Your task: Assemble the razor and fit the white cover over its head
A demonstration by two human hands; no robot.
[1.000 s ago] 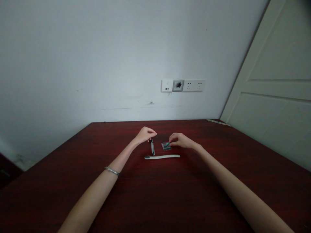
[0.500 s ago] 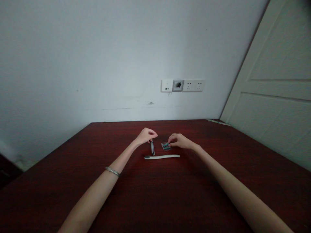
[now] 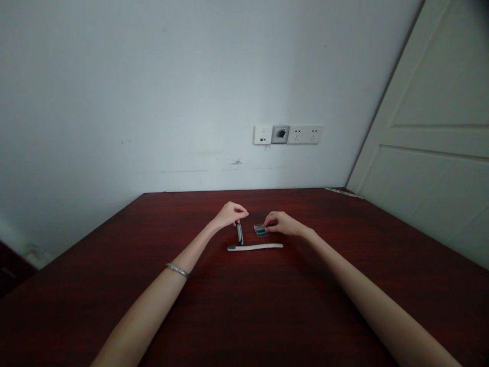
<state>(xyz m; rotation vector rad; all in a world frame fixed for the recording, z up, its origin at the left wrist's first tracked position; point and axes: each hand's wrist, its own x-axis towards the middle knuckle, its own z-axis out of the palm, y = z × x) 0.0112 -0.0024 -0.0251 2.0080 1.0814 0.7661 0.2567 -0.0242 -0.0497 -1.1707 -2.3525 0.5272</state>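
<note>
My left hand [image 3: 229, 214] is closed, thumb and forefinger pinched together; anything in that pinch is too small to make out. Its lower fingers meet the upper end of a slim silver-and-black object [image 3: 240, 234], whose kind is unclear. Curled fingertips of my right hand [image 3: 280, 223] touch the right side of a small clear plastic case [image 3: 256, 233], which has dark green strips in it. Between those fingertips the view is partly hidden. In front of both hands a white toothbrush [image 3: 262, 246] lies crosswise, its dark head to the left.
The dark red wooden table [image 3: 244, 306] meets a white wall at its far edge. Sockets with a black plug [image 3: 281, 134] are on the wall. A pale door [image 3: 431, 132] stands at the right. A thin strip [image 3: 342, 192] lies along the back right corner.
In the clear case, the upper green strip was tilted and now lies level with the other. My right hand has shifted very slightly; the left has barely moved.
</note>
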